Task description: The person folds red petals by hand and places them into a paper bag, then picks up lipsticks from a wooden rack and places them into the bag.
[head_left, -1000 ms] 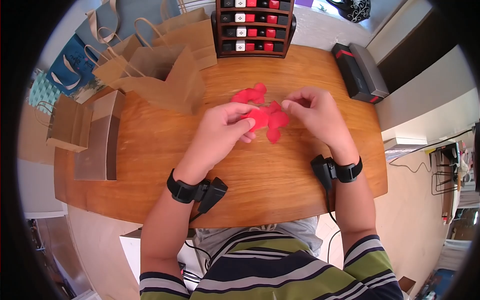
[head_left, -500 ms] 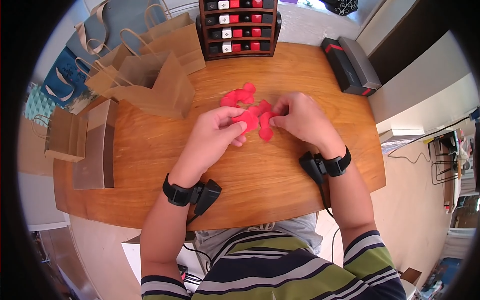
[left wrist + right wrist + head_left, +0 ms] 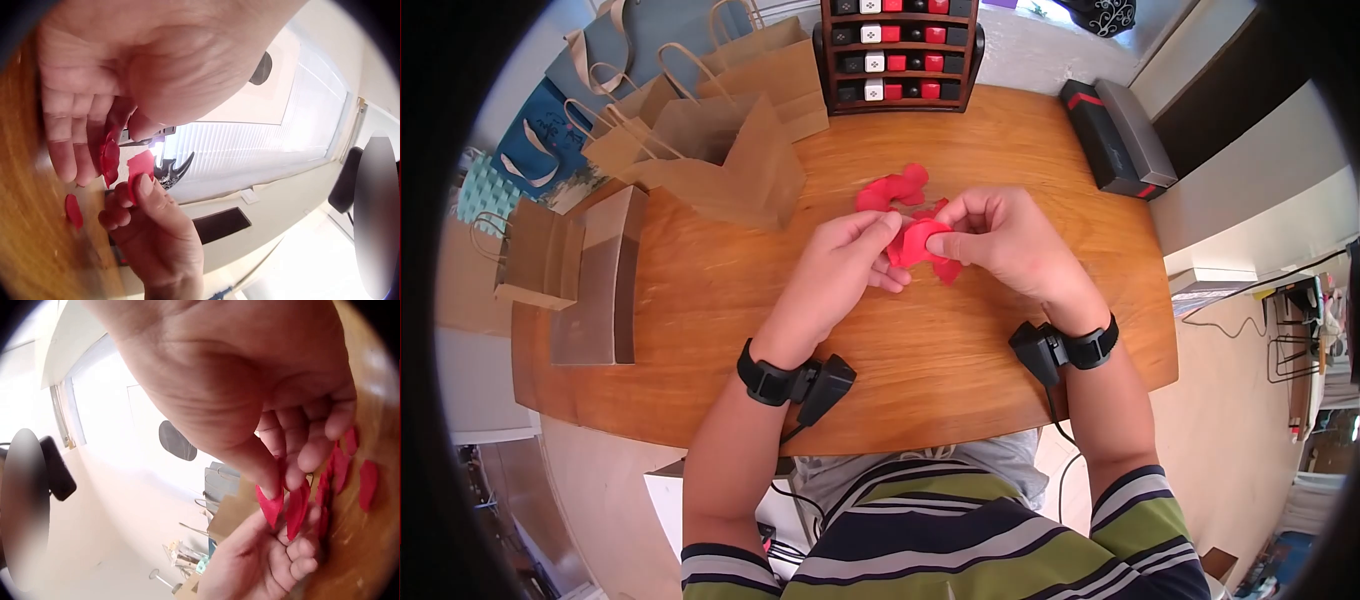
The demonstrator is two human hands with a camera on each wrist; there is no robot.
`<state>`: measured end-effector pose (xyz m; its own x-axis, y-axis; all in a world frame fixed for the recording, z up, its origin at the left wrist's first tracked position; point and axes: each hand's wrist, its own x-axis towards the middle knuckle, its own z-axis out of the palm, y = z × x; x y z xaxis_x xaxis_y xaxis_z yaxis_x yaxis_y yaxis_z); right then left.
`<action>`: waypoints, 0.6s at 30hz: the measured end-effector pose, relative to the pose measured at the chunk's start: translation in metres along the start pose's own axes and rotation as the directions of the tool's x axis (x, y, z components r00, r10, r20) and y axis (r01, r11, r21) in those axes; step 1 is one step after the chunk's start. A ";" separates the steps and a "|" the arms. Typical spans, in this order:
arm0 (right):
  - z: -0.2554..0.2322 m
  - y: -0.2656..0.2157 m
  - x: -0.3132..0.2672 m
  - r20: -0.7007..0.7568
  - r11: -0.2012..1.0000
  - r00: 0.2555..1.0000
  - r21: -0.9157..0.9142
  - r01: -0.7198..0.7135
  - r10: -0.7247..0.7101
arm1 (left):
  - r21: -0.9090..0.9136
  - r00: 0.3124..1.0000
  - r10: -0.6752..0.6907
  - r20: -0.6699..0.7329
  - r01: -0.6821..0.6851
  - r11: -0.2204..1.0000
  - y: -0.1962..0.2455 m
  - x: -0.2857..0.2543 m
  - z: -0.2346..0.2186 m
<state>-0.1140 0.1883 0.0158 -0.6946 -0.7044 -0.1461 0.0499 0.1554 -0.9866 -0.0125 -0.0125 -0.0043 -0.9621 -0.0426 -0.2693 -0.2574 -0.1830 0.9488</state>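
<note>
My left hand (image 3: 830,260) holds several red petals (image 3: 110,160) at its fingers, with the thumb tip raised off their face. Facing it, my right hand (image 3: 1025,245) pinches a single red petal (image 3: 918,240) between thumb and fingers. In the right wrist view this pinched petal (image 3: 270,506) hangs right beside the left hand's petals (image 3: 297,509). More loose red petals (image 3: 893,187) lie on the wooden table just beyond the hands, and one petal (image 3: 947,272) shows below the right fingers.
Brown paper bags (image 3: 730,165) and a flat brown box (image 3: 605,280) stand at the left of the table (image 3: 900,370). A dark wooden rack (image 3: 900,60) of small cubes stands at the back. Long dark boxes (image 3: 1115,140) lie at the back right.
My right hand first reaches to the loose petals on the table, then moves left with a petal to the left hand. The left thumb has lifted from its petals.
</note>
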 end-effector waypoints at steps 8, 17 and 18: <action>0.000 0.010 0.005 -0.108 0.973 0.991 -0.225 0.048 -0.074 | 0.019 0.999 0.015 0.042 -0.016 1.000 0.004 -0.004 0.004; 0.000 -0.002 0.001 -0.002 0.996 0.999 -0.087 -0.036 0.036 | 0.124 0.990 0.105 0.096 -0.117 0.985 0.000 -0.005 0.003; 0.000 -0.002 0.001 0.001 0.996 0.999 -0.082 -0.040 0.040 | 0.124 0.989 0.109 0.102 -0.121 0.985 0.001 -0.005 0.003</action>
<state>-0.1147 0.1872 0.0174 -0.6915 -0.6981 -0.1858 0.0189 0.2396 -0.9707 -0.0084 -0.0091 -0.0019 -0.9885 0.0380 -0.1460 -0.1479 -0.0536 0.9875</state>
